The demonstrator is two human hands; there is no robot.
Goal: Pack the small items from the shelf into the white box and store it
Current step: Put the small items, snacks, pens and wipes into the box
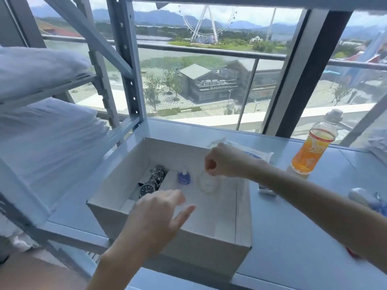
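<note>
An open white box (243, 210) stands on the pale shelf in front of me. Inside it lie a metal wristwatch (152, 182) at the left, a small blue bottle (184, 177) in the middle and a clear, whitish small bottle (208, 183) to its right. My right hand (227, 161) hovers just above the clear bottle with its fingers curled loosely, holding nothing that I can see. My left hand (159, 214) is over the box's near left part, fingers spread, empty.
An orange drink bottle (314, 147) stands at the right. A clear plastic packet (251, 150) lies behind the box, a small silver item (267, 190) beside its right wall, a blue-white object (368, 200) at the far right. Folded white bedding (41, 130) fills the left rack.
</note>
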